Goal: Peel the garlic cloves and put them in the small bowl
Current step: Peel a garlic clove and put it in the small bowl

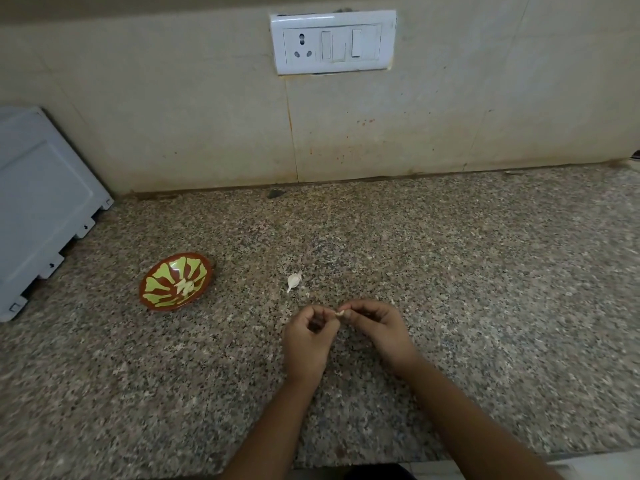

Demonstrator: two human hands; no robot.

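Hands: our left hand and right hand pinch one garlic clove.
Peeling: we should strip it gently.

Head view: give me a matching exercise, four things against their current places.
1. brown-and-green patterned small bowl
2. loose white garlic clove
3. garlic clove under peeling
4. white plastic switch plate

A. on the tiled wall
B. pinched between left hand and right hand
C. left on the speckled granite counter, cloves inside
D. alone on counter beyond the hands

Pairs: 1-C, 2-D, 3-B, 4-A
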